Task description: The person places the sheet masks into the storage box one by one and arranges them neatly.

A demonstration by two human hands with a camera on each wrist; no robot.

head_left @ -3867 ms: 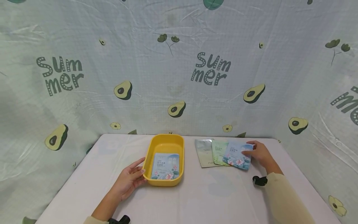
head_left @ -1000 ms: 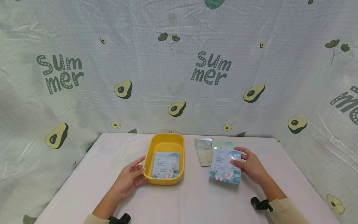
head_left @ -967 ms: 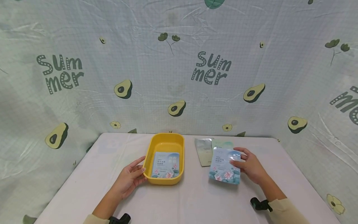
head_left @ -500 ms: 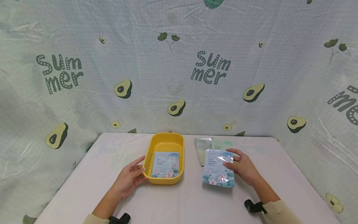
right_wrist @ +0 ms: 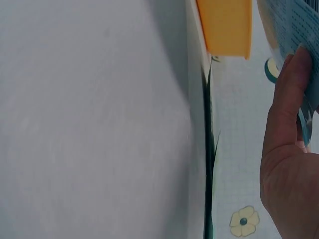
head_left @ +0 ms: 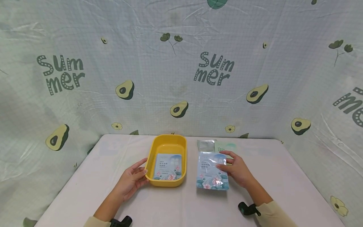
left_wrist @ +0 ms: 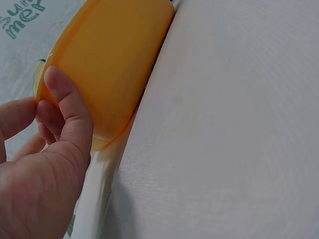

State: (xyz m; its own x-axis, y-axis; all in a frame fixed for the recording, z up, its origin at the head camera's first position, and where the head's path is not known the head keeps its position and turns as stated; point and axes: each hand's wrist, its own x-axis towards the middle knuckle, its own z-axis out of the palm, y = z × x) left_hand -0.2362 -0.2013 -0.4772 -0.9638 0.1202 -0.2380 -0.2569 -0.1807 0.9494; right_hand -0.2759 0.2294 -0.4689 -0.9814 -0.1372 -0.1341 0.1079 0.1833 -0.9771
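Right hand (head_left: 236, 170): pinches the right edge of a blue lotus-print sachet (head_left: 211, 171), thumb on the front, fingers behind. The sachet is raised off the white bench (head_left: 181, 205), tilted with its face toward the camera, between the yellow tray (head_left: 167, 141) and the hand. In the right wrist view the thumb (right_wrist: 289, 94) lies across the sachet's printed face (right_wrist: 294, 30), with the tray's end (right_wrist: 225, 27) beyond.

Left hand (head_left: 131, 183): fingers relaxed and nearly straight, resting against the near left corner of the yellow tray; it grasps nothing. In the left wrist view the thumb (left_wrist: 70, 104) and fingertips touch the tray's outer wall (left_wrist: 109, 64).

Yellow tray: rectangular, rounded corners, standing on the bench left of centre. Inside lies a second blue lotus-print sachet (head_left: 168, 171), flat, at the near end.

Silver sachet (head_left: 206, 145) and green sachet (head_left: 225, 146): flat on the bench behind the held sachet, overlapping each other, partly hidden by it.

Backdrop (head_left: 181, 69): pale cloth printed with avocados and "Summer" lettering, hung behind and beside the bench.
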